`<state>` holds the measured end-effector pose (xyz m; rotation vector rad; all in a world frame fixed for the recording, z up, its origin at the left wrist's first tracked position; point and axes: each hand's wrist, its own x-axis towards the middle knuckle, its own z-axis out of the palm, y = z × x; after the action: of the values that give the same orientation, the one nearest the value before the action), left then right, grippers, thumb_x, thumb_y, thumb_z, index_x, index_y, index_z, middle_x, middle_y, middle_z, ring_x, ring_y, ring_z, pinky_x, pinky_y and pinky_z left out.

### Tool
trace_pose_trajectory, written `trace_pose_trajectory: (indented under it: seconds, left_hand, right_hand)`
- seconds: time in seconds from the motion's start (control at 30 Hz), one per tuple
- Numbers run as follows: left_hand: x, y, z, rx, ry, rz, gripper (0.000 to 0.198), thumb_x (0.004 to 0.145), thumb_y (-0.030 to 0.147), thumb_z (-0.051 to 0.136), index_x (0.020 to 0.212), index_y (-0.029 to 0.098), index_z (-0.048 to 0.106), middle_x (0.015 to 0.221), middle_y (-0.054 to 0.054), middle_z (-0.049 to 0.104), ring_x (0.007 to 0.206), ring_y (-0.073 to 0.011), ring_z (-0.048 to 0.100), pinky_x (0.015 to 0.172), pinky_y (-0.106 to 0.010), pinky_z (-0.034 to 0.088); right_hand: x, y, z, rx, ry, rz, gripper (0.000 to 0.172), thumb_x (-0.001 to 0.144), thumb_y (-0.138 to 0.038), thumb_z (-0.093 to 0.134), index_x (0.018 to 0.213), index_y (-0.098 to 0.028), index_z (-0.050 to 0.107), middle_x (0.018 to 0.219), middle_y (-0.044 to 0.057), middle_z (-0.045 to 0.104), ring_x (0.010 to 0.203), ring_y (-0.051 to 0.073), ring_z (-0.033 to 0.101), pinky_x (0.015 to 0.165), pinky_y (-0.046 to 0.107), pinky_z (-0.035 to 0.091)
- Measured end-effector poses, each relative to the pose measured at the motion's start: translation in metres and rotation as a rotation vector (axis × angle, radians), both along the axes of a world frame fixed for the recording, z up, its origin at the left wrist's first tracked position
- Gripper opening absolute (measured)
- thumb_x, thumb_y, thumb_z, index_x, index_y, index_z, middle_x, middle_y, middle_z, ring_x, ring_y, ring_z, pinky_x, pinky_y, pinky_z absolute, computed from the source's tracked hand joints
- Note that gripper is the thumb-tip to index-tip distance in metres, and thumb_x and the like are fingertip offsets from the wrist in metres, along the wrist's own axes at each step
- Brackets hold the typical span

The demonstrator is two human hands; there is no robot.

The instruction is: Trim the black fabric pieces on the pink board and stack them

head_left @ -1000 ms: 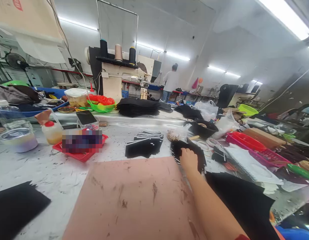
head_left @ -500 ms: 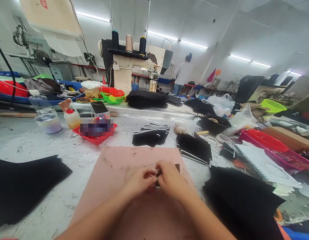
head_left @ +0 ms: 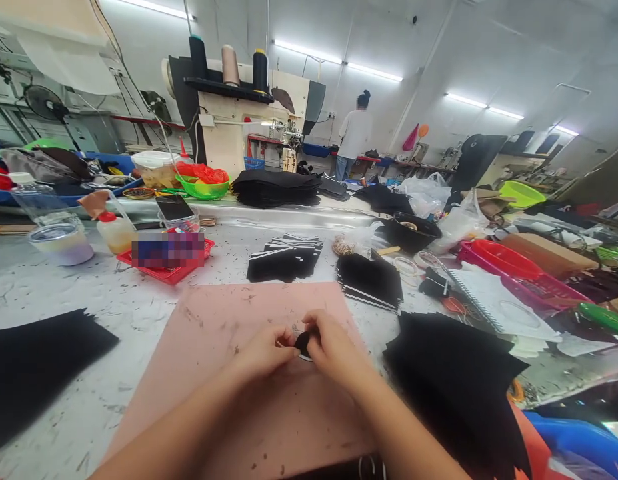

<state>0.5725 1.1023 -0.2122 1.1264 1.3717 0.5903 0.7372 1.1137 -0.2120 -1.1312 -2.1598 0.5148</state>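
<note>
A small black piece of fabric or leather with a white lower edge sits between my hands over the pink mat. My left hand pinches at its left edge with thumb and fingertips. From the other side my right hand grips the piece, its fingers curled and covering the right part. Close to my body, a black piece with a pale curved line is partly visible at the bottom of the picture.
Stacks of black cut pieces lie left and right of the mat. Smaller black stacks lie beyond it. A red basket, spray bottle and sewing machine stand farther back. A person stands in the background.
The view has shifted, so the surroundings sit further left. The small piece now shows a rounded black face and white edge between my fingers. Another black piece has appeared at the bottom.
</note>
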Motion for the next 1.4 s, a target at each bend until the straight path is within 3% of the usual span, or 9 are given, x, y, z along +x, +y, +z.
trace_pose_trajectory:
  seconds: [0.13, 0.3, 0.47, 0.67, 0.9, 1.1, 1.27, 1.33, 1.4]
  left_hand:
    - [-0.002, 0.002, -0.002, 0.022, -0.043, 0.014, 0.015, 0.071, 0.016, 0.062, 0.079, 0.017, 0.049, 0.055, 0.008, 0.049, 0.048, -0.0083, 0.050, 0.042, -0.018, 0.036]
    - [-0.006, 0.000, -0.002, 0.021, -0.070, 0.026, 0.025, 0.063, 0.023, 0.057, 0.087, 0.019, 0.052, 0.056, 0.006, 0.055, 0.052, -0.0117, 0.053, 0.041, -0.018, 0.032]
    - [-0.007, -0.001, -0.004, 0.044, -0.037, 0.046, 0.016, 0.057, 0.024, 0.056, 0.071, 0.017, 0.056, 0.059, 0.005, 0.055, 0.049, -0.0091, 0.047, 0.041, -0.019, 0.030]
    - [-0.007, 0.000, -0.012, 0.054, -0.066, 0.060, 0.027, 0.054, 0.020, 0.054, 0.081, 0.019, 0.056, 0.057, 0.006, 0.056, 0.051, -0.0103, 0.050, 0.045, -0.021, 0.037]
    - [-0.005, 0.001, -0.015, 0.067, -0.018, 0.100, 0.034, 0.050, 0.013, 0.054, 0.083, 0.020, 0.053, 0.049, 0.008, 0.054, 0.048, -0.0109, 0.049, 0.043, -0.020, 0.033]
    - [-0.002, 0.000, -0.007, 0.056, -0.037, 0.136, 0.030, 0.052, 0.011, 0.051, 0.081, 0.020, 0.049, 0.047, 0.009, 0.053, 0.048, -0.0116, 0.052, 0.042, -0.019, 0.033]
    - [-0.002, -0.001, -0.005, 0.059, -0.086, 0.160, 0.030, 0.054, 0.012, 0.053, 0.082, 0.021, 0.047, 0.046, 0.010, 0.050, 0.048, -0.0104, 0.052, 0.046, -0.019, 0.037]
    - [-0.002, -0.001, -0.005, 0.070, -0.082, 0.171, 0.031, 0.055, 0.014, 0.054, 0.083, 0.021, 0.046, 0.048, 0.010, 0.051, 0.048, -0.0102, 0.051, 0.047, -0.019, 0.038]
    - [-0.002, -0.001, -0.006, 0.086, -0.057, 0.177, 0.031, 0.056, 0.016, 0.056, 0.084, 0.022, 0.045, 0.049, 0.010, 0.053, 0.048, -0.0109, 0.053, 0.047, -0.020, 0.039]
  right_hand:
    - [0.003, -0.007, -0.001, 0.134, 0.083, 0.013, 0.026, 0.075, -0.010, 0.052, 0.099, -0.021, 0.052, 0.111, 0.012, 0.054, 0.107, 0.025, 0.051, 0.087, 0.043, 0.046]
    - [-0.001, -0.016, -0.005, 0.079, 0.015, 0.168, 0.019, 0.074, -0.002, 0.056, 0.079, -0.021, 0.058, 0.084, 0.004, 0.060, 0.079, 0.018, 0.057, 0.069, 0.032, 0.050]
    - [-0.005, -0.016, -0.010, 0.099, 0.012, 0.150, 0.020, 0.075, -0.001, 0.056, 0.079, -0.020, 0.062, 0.081, 0.004, 0.063, 0.074, 0.018, 0.058, 0.066, 0.030, 0.049]
    - [-0.007, -0.017, -0.016, 0.163, -0.027, 0.132, 0.015, 0.079, -0.006, 0.056, 0.081, -0.019, 0.063, 0.080, 0.004, 0.065, 0.074, 0.019, 0.057, 0.067, 0.031, 0.047]
    - [-0.009, -0.021, -0.019, 0.112, -0.051, 0.087, 0.022, 0.072, 0.000, 0.045, 0.075, -0.019, 0.055, 0.075, 0.005, 0.057, 0.069, 0.020, 0.049, 0.059, 0.031, 0.042]
    - [-0.009, -0.021, -0.023, 0.059, 0.072, 0.102, 0.021, 0.072, -0.002, 0.041, 0.071, -0.021, 0.051, 0.075, 0.005, 0.056, 0.071, 0.020, 0.047, 0.061, 0.032, 0.039]
    - [-0.008, -0.019, -0.022, -0.071, 0.269, 0.103, 0.013, 0.074, -0.009, 0.047, 0.071, -0.022, 0.048, 0.087, 0.005, 0.058, 0.083, 0.020, 0.054, 0.071, 0.033, 0.044]
    - [-0.005, -0.013, -0.021, -0.137, 0.381, 0.067, 0.010, 0.079, -0.015, 0.047, 0.074, -0.023, 0.044, 0.090, 0.004, 0.059, 0.087, 0.019, 0.057, 0.075, 0.033, 0.046]
    - [0.001, -0.006, -0.021, -0.181, 0.500, -0.009, 0.009, 0.087, -0.022, 0.038, 0.079, -0.024, 0.036, 0.079, 0.000, 0.058, 0.079, 0.016, 0.060, 0.074, 0.033, 0.049]
